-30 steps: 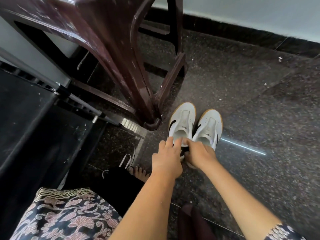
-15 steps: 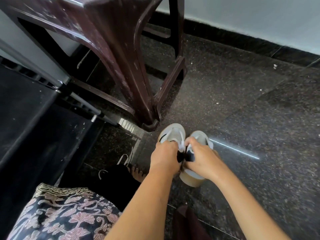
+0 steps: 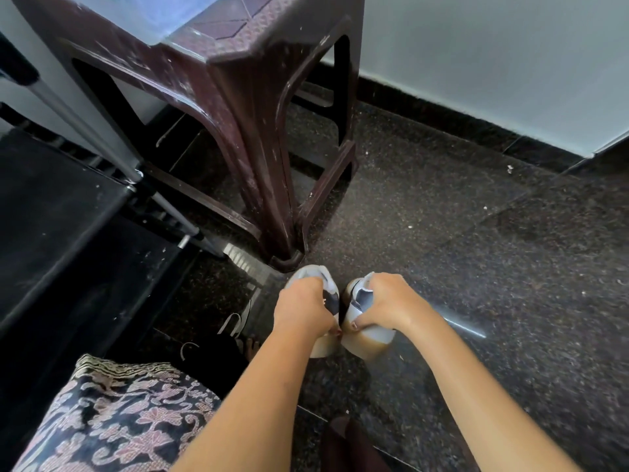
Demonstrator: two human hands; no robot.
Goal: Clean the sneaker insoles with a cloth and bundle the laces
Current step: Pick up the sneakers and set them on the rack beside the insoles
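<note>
Both hands on the pair, one shoe each, low over the floor (image 3: 476, 250) by the stool (image 3: 258, 131).

We note the left hand (image 3: 303, 310) curled over the left sneaker (image 3: 326, 285), gripping it from above; the right hand (image 3: 388, 301) grips the right sneaker (image 3: 371, 333), thumb pressed along its white side. The shoes sit side by side, touching or nearly so between the hands, both tilted so the tan soles face toward us (we cannot tell whether the toes rest on the floor). They lie just in front of the near leg of the brown stool, well away from the floor's far edge at the wall (image 3: 476, 63). Insoles are not visible. White looped strands (image 3: 235, 323) lie on the floor left of the left hand; we cannot tell what they are. Patterned fabric (image 3: 112, 420) fills the lower left corner.
</note>
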